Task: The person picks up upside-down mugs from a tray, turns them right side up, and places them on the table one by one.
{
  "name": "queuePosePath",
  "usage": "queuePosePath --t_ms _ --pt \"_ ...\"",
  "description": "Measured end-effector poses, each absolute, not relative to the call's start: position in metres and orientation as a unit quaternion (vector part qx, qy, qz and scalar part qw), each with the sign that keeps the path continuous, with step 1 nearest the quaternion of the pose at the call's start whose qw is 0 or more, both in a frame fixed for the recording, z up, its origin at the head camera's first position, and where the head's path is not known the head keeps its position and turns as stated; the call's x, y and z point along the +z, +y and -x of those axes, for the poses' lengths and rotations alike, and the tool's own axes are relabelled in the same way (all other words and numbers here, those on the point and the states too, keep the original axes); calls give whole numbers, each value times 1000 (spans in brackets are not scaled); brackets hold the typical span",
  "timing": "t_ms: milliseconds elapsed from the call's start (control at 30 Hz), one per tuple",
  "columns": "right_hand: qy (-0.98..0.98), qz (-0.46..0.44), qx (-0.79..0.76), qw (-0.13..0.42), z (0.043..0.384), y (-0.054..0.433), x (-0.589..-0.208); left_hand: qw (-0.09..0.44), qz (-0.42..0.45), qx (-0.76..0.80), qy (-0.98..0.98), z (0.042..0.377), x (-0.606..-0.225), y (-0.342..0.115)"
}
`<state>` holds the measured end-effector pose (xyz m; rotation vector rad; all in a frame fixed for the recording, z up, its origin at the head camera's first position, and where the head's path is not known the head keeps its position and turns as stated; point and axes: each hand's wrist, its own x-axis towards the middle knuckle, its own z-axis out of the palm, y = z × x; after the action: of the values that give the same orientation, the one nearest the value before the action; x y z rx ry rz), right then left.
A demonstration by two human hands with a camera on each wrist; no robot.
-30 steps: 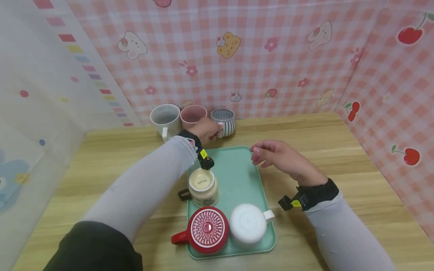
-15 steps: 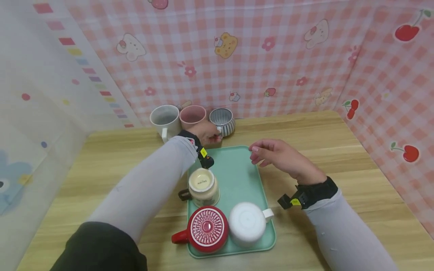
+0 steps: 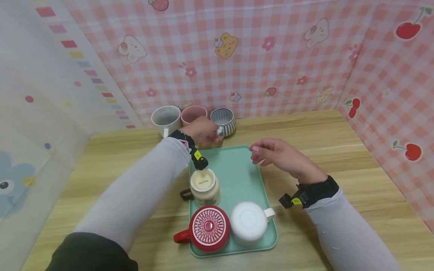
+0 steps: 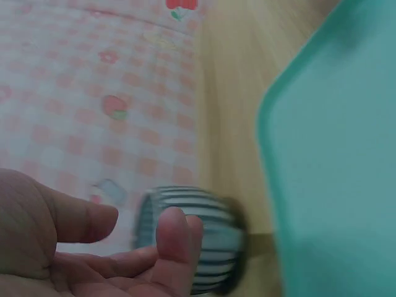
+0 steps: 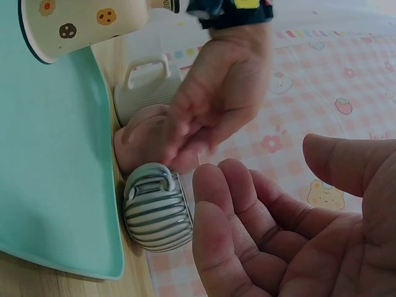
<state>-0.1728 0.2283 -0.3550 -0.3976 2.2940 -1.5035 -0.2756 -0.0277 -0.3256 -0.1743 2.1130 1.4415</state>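
In the head view my left hand (image 3: 202,131) is at the back of the table, its fingers beside the handle of a grey-and-white striped mug (image 3: 229,127). The left wrist view has the thumb spread from the fingers and nothing between them; behind the fingertips is the striped mug (image 4: 185,201). A pink mug (image 3: 194,113) stands partly hidden behind this hand, with a ribbed white mug (image 3: 166,116) to its left. My right hand (image 3: 283,156) hovers by the tray's far right corner, fingers loosely bent and holding nothing.
The mint-green tray (image 3: 239,169) bears three upside-down mugs: a cream one (image 3: 205,188) with a dark handle, a red one (image 3: 209,229) and a white one (image 3: 248,222). The cream and red handles stick out past the left rim. A checked pink cloth (image 3: 251,67) backs the wooden table.
My left hand has come off the striped mug's handle and drawn slightly left. The mug's mouth tips more toward the head camera than a second ago. My right hand stays in place.
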Motion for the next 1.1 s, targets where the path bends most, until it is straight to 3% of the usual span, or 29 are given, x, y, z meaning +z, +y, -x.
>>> queuePosePath --t_ms 133,300,500,767,1100 --pt "814 142 -532 185 173 229 -355 234 -23 435 869 263 -299 -42" --pt "816 139 -529 186 174 229 -355 142 -67 415 896 238 -273 -60" --pt "820 135 -524 186 174 228 -356 69 -84 397 912 204 -279 -82" --pt "817 135 -529 186 173 226 -358 43 -68 397 914 170 -313 -111" --pt "818 134 -526 189 174 228 -361 91 -82 389 913 153 -349 -131"
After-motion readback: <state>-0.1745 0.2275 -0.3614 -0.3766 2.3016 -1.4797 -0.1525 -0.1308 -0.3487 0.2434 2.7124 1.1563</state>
